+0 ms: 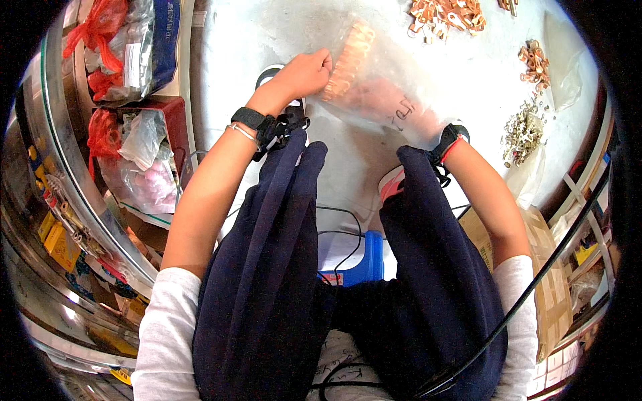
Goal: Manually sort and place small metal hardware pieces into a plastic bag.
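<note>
Largest first. I have the pale floor [234, 33] as the work area, a cardboard carton [548, 294] by its near right corner and a dark red box [175, 117] along its left edge. The clear plastic bag [381, 67] is over the middle of the floor, between the forearms; I read it as raised, though contact underneath is hidden.

Hands: apart. The left hand [307, 73] is curled closed, clamped on the bag's left edge. The right hand [381, 97] shows only through the plastic; I cannot tell whether it is inside or behind, nor what its fingers grip. A row of copper pieces [351, 57] lies stacked along the bag's left side.

Loose stock: a large copper heap [448, 19] at the floor's far edge; a heap of small metal hardware [523, 134] near its right edge, with a smaller copper heap [535, 67] just beyond.

Judgement: the step in hand looks like arranging the bagged row. The next move calls for a steady left hold while the right hand supports the pieces, keeping them aligned.
</note>
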A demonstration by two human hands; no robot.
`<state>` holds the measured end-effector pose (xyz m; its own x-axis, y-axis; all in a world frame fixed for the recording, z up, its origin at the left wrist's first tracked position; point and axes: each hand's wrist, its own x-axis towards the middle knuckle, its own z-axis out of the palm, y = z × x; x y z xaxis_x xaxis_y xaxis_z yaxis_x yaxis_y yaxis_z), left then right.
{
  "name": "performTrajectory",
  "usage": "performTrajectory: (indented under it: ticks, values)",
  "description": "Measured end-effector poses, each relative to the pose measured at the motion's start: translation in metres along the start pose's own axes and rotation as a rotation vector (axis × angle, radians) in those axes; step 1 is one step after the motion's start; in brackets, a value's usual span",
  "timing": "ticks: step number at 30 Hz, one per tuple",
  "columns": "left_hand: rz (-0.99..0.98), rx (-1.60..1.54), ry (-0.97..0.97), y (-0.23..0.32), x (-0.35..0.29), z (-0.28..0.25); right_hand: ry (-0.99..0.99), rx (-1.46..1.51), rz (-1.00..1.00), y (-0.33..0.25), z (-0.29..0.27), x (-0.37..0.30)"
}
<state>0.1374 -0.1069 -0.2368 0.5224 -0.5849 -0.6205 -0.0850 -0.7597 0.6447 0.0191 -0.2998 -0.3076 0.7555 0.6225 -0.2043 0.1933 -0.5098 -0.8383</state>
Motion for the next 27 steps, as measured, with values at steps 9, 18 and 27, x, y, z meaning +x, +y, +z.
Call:
performTrajectory:
  ticks: [9, 18, 27]
  values:
    - [0.045, 0.025, 0.016, 0.000, 0.000, 0.001, 0.064, -0.055, 0.267, -0.028, -0.018, 0.005]
    - [0.077, 0.088, -0.062, 0.005, -0.005, -0.007, 0.150, -0.153, 0.169, -0.013, -0.015, 0.001]
    - [0.030, 0.076, -0.049, 0.010, -0.009, -0.002, 0.187, 0.450, 0.337, -0.023, -0.071, -0.079]
